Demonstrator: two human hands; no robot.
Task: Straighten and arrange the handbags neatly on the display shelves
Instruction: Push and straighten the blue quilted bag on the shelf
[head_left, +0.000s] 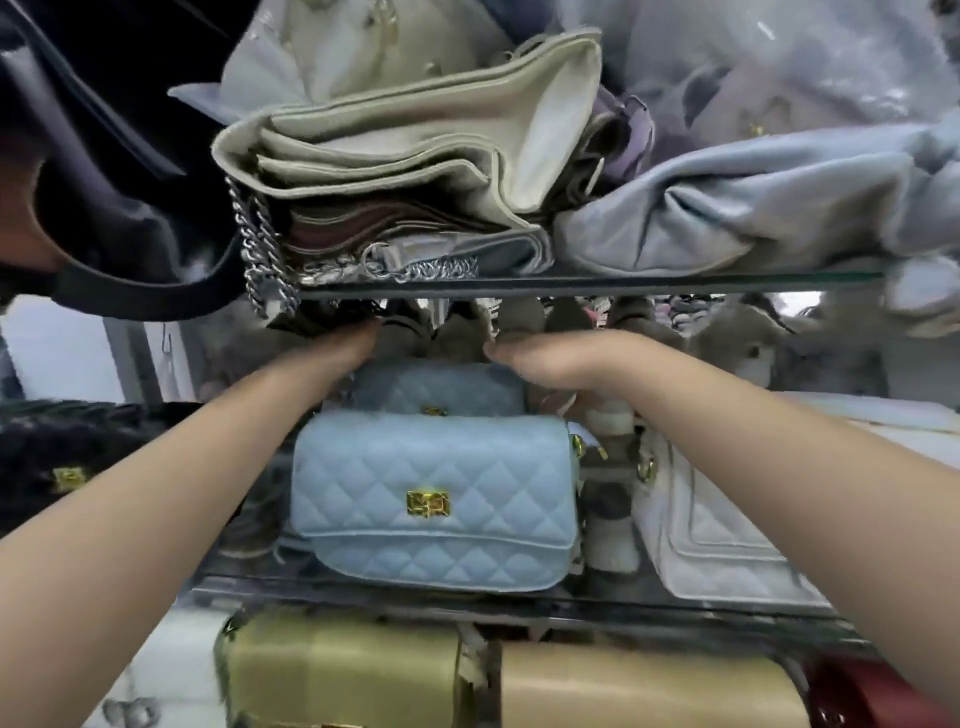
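We reach both arms into the middle shelf (519, 605), a glass one. Our left hand (347, 347) lies with its fingers (366, 332) pressed together, pointing into the dark things at the back; what they touch we cannot tell. Our right hand (550, 361) is beside it, fingers curled down behind a second blue bag (436, 387), so we cannot tell what they hold. That bag sits just below and between both sets of fingers. Nearer to us than the fingers, the light blue quilted bag (434, 499) with a gold clasp stands at the shelf's front edge. Right of it, below our right fingers, is a white quilted bag (711, 535). Above the fingers, on the upper shelf (571, 285), lie a beige bag (395, 150) and a pale blue soft bag (753, 208).
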